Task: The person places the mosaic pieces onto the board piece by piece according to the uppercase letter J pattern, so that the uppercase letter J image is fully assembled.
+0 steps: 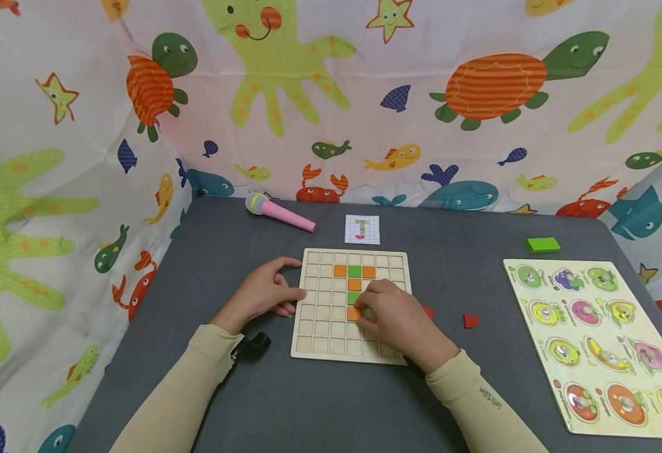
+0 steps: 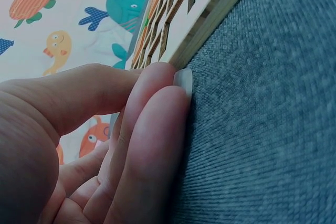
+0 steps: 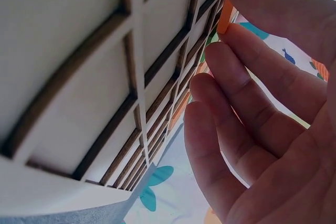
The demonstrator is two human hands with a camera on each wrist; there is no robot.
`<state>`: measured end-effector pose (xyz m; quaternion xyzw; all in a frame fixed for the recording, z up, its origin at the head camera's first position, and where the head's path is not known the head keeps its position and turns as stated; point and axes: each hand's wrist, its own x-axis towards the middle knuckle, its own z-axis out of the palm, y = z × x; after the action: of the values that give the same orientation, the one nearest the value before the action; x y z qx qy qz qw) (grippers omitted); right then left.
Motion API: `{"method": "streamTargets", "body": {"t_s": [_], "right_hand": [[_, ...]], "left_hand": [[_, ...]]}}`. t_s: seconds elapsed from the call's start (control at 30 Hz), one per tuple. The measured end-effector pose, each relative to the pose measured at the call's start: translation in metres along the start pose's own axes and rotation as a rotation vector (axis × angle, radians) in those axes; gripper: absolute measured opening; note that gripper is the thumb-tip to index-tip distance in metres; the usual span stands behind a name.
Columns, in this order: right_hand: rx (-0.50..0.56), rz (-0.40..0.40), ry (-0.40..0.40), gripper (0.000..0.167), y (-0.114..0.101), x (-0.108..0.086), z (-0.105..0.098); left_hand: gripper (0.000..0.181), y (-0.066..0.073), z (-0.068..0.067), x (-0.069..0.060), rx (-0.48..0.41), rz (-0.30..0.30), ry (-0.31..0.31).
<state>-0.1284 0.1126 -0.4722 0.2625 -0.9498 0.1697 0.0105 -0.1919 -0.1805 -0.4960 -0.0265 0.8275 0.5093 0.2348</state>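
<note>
A wooden grid board (image 1: 322,328) lies on the table, with orange squares (image 1: 340,270) and green squares (image 1: 355,271) in a row near its top and down a column. My left hand (image 1: 263,291) touches the board's left edge with thumb and fingers; the left wrist view shows the fingertips at the board's rim (image 2: 202,30). Over the board's middle, my right hand (image 1: 396,318) pinches an orange square (image 3: 226,14) between thumb and index finger, at the lower end of the column. Red pieces (image 1: 471,321) lie right of the board, one partly behind my right hand.
A small card (image 1: 362,229) with a coloured figure on a grid lies behind the board. A pink toy microphone (image 1: 282,214) is at the back left. On the right are a fruit puzzle board (image 1: 554,377) and a green block (image 1: 543,245). A printed cloth hangs behind the table.
</note>
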Motion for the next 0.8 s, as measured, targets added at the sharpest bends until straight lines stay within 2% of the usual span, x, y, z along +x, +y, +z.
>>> {"method": "streamTargets", "body": {"t_s": [0.8], "right_hand": [[0.004, 0.004, 0.001, 0.014, 0.0005, 0.0001, -0.0014]], "left_hand": [[0.073, 0.0014, -0.0007, -0.0004, 0.01, -0.001, -0.001]]}}
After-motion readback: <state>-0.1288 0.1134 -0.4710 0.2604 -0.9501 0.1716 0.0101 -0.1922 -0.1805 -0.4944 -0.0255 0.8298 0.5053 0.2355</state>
